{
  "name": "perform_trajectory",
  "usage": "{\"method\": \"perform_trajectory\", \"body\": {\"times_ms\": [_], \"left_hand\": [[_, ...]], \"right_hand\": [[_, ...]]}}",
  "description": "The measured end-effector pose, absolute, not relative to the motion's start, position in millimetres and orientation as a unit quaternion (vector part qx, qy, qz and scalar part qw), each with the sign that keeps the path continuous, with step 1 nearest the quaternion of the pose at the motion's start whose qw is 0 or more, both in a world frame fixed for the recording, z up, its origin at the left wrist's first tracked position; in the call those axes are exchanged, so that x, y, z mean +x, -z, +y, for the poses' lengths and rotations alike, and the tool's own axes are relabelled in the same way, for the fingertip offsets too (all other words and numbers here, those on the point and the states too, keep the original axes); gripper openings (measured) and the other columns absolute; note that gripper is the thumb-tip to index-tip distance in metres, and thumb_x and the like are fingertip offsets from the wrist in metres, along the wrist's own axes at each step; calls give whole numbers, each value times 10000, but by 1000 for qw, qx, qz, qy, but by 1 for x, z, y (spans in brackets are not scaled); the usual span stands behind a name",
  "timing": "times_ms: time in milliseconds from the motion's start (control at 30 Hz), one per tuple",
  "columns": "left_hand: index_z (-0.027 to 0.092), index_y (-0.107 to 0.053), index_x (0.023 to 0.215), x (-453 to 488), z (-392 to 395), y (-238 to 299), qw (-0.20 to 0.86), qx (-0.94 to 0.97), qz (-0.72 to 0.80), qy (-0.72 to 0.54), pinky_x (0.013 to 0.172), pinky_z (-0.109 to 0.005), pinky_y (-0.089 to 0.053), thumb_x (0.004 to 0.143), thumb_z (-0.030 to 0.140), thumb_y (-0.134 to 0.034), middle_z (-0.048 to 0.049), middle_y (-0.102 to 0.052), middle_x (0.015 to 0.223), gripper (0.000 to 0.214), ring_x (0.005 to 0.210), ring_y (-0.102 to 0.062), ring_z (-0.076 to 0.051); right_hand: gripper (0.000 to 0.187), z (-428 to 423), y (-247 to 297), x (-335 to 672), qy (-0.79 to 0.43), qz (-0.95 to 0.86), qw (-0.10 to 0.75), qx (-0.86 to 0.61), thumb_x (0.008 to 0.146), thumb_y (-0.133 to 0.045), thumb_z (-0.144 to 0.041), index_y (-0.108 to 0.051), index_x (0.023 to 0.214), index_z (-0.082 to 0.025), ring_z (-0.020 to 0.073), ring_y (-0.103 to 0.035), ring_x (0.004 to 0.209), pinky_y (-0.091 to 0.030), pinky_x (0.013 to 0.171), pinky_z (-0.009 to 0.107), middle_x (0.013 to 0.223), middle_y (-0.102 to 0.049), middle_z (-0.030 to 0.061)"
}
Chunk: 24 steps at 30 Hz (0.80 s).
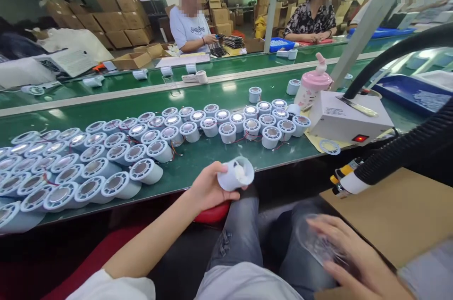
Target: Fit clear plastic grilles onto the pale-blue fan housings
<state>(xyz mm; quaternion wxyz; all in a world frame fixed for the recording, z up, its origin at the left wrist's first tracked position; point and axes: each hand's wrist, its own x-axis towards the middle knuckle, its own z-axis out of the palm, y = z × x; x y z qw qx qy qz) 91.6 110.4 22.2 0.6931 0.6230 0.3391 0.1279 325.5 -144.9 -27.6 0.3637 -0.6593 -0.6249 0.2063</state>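
Note:
My left hand [207,189] grips a pale blue plastic cylinder-shaped housing [229,178] above my lap, just off the front edge of the bench. The housing lies tilted, its open end facing right, and something white shows inside. Lower right, my right hand [341,243] is curled around a clear plastic round cover [305,239], smeared by motion. Many similar blue housings [146,171] stand in rows on the green bench [198,158], with silver discs on top and thin red and black wires among them.
A white box with a lit red switch [348,118] stands at right, beside a pink-lidded cup [314,87]. A black hose [406,149] with a metal-and-yellow tip hangs above a cardboard box [396,205]. A blue tray [410,90] sits behind. Two co-workers sit across the bench.

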Motion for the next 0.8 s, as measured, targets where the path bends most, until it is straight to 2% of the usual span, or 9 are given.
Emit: {"method": "perform_trajectory", "body": {"times_ms": [100,167,267,333,400,467,567,667,800], "left_hand": [[124,-563,976,118,89,-3,804,527,274,23,326,-188,-314,830,642,-292,-34,-564,656,603,407,-465,-105],[129,-589,946,134,79,2,810,517,248,121,316,-175,-276,848,605,-386,-4,-539,646,526,368,-391,-68],[132,-647,883,149,70,-6,747,614,199,161,395,-172,-324,827,424,-571,-1,-555,700,307,481,-448,-74],[151,-668,873,153,67,-14,651,734,165,104,560,-199,-426,827,315,-598,-9,-587,782,185,654,-525,-110],[172,-670,917,155,65,-18,538,830,142,19,743,-251,-452,845,281,-588,-24,-607,899,154,819,-553,-149],[183,-655,990,156,63,-15,499,855,139,-37,790,-277,-445,825,310,-645,-36,-602,969,209,874,-557,-167],[198,-645,1076,156,60,0,520,839,135,-84,740,-276,-457,665,426,-807,-41,-576,981,497,859,-561,-173],[231,-669,1116,157,59,16,521,838,110,-116,787,-317,-485,554,486,-856,-55,-541,997,645,905,-557,-197],[243,-637,1199,158,59,24,531,838,65,-110,981,-404,-448,583,421,-861,-108,-532,1210,679,1127,-537,-262]], "right_hand": [[496,-111,19,300,-99,-698,308,-639,878,-554,-234,-517,1370,-281,295,-591,1111,-561,872,416,1260,-527,143],[522,-95,15,291,-24,-700,278,-657,861,-551,-174,-517,1372,-274,337,-564,1106,-552,841,481,1281,-490,170],[438,-87,13,292,3,-664,231,-711,818,-552,-76,-637,1218,-231,377,-532,1108,-530,828,528,1329,-470,179],[279,-90,12,297,-70,-644,236,-724,777,-586,-40,-697,975,-203,360,-527,1123,-518,860,505,1348,-472,150],[117,-94,10,301,-185,-615,278,-715,760,-655,-82,-660,795,-193,323,-530,1139,-505,897,456,1327,-485,114],[74,-97,7,303,-280,-569,334,-698,809,-663,-188,-635,741,-199,277,-551,1116,-496,897,404,1245,-521,91],[253,-98,4,304,-345,-489,420,-682,909,-549,-303,-616,689,-199,228,-585,1020,-501,787,328,1106,-566,79],[325,-97,4,306,-362,-424,481,-677,887,-577,-326,-567,595,-185,218,-594,956,-485,694,284,1020,-593,76],[330,-98,8,311,-359,-375,523,-676,821,-650,-274,-557,518,-182,224,-604,949,-481,692,279,944,-627,70]]}}
